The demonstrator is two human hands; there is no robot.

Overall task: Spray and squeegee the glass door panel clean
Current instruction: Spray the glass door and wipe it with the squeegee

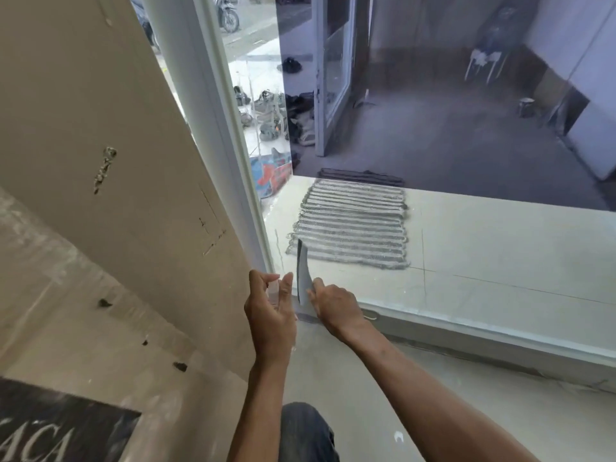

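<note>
Inner floor (pixel 433 411): on my side of the glass door panel (pixel 483 305) I saw a pale, dusty surface with one small white fleck (pixel 398 436) on it.
Outer floor (pixel 500 255): through the glass I saw light tiles with thin dark joints.
Striped mat (pixel 350 225): it lay flat on the outer tiles, grey and white, near the frame.
Dark strip (pixel 360 176): it lay just beyond the mat's far edge; I could not tell what it was.
Shoes (pixel 266 111): I counted several pairs scattered on the tiles farther out.
Colourful sheet (pixel 271 175): it lay left of the mat.
White chair (pixel 483 61): it stood far back on darker floor.
</note>
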